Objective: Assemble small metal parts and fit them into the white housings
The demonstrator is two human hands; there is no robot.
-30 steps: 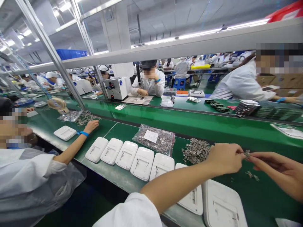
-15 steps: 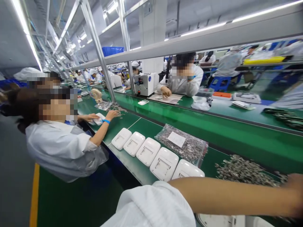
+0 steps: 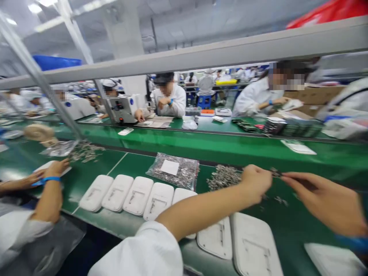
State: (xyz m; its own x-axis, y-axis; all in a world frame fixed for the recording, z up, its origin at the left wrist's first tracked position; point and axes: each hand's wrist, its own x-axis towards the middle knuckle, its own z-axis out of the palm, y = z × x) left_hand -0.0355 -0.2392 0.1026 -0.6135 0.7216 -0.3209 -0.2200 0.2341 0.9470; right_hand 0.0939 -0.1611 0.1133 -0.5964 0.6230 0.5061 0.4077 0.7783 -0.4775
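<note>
Pinched between both grips, a small metal clip (image 3: 275, 173) hangs over the green counter (image 3: 299, 226), left hand (image 3: 255, 183) and right hand (image 3: 324, 205) meeting fingertip to fingertip. Just left lies a heap of metal clips (image 3: 224, 178); white plastic housings (image 3: 138, 195) line the near edge.

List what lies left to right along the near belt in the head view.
Co-worker's hand with blue wristband → row of white housings → bag of metal parts → loose parts pile → left hand → right hand.
</note>
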